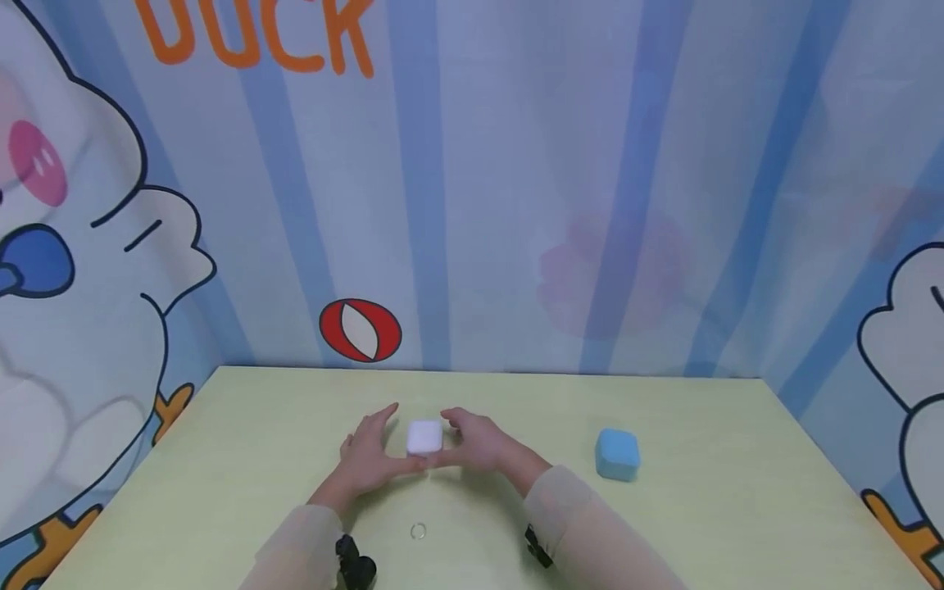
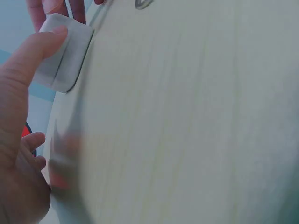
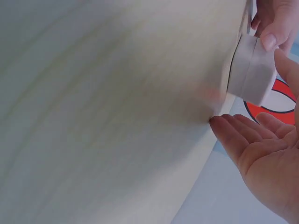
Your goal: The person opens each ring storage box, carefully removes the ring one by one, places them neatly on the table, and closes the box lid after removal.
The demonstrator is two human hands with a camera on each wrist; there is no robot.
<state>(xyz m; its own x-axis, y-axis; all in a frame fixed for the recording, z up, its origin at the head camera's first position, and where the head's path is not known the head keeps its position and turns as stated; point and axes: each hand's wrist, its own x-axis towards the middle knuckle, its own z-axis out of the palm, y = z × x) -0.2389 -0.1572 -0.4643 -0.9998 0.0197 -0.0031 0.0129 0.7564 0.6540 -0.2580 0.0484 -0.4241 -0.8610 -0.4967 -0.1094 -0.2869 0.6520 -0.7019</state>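
A small white box [image 1: 424, 437] with rounded corners stands on the table between the two hands. A seam runs across its side in both wrist views. My left hand [image 1: 367, 460] is at its left, thumb against the near side and fingers spread out beyond it. On the other side my right hand [image 1: 478, 444] reaches in the same way, its thumb at the box's near edge and its fingers apart from the box. In the right wrist view the right fingers [image 3: 243, 133] are extended, palm facing the box. A thin ring [image 1: 418, 531] lies on the table nearer the body.
A light-blue rounded box [image 1: 618, 455] sits to the right on the pale yellow table [image 1: 243, 459]. Behind the table's far edge hangs a blue striped backdrop [image 1: 501, 205] with cartoon prints. A black wrist camera [image 1: 356, 564] is on the left sleeve.
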